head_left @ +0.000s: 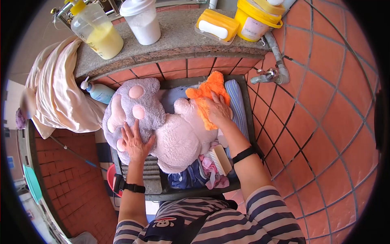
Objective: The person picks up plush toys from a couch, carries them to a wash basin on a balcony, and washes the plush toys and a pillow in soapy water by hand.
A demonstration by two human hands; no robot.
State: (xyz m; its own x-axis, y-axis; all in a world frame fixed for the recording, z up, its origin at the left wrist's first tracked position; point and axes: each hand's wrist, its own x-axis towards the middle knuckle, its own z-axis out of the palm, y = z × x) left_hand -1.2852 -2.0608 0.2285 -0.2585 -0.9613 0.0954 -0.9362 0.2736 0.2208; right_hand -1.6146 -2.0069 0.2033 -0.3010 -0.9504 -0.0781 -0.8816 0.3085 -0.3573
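A large plush toy lies across the dark-rimmed sink. It has a purple-grey fuzzy part with pink round pads and a pale pink fuzzy body. My left hand rests on the grey part's lower edge, fingers spread. My right hand lies on a bright orange fuzzy piece, with its fingers apart; whether that is a cloth or another plush toy I cannot tell. Just below is a scrub brush with white bristles, beside pink cloth and dark blue cloth.
Behind the sink, a stone ledge holds a yellow-liquid bottle, a white-lidded tub, a yellow soap box and a yellow bucket. A tap projects at right. Cream fabric hangs at left near a blue pump bottle.
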